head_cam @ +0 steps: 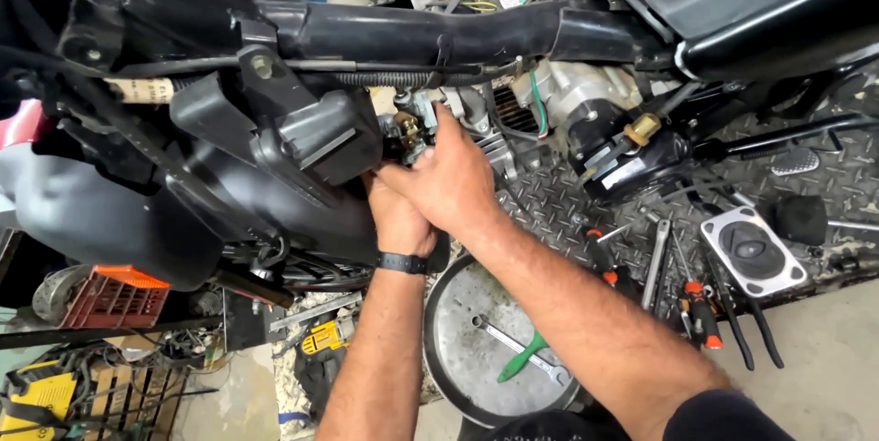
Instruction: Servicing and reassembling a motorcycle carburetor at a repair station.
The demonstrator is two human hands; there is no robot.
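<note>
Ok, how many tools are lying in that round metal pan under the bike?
2: a wrench lying across the middle of the round pan, and a green-handled tool crossing it. The forearm covers the pan's right edge, so another could be hidden.

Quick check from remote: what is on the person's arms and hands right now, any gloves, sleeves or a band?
Both hands are bare, no gloves. The left hand has a black band around its wrist. The right hand has nothing on its wrist; a dark short sleeve shows at that upper arm.

A: Frame tube [403, 33]? 
B: Black metal, semi-gloss. Airbox [275, 175] matt plastic.
A: Floor plate [568, 203]? 
B: Rough tread-pattern steel. Round tray [458, 331] dull, scuffed metal; crate [114, 299] orange plastic.
</note>
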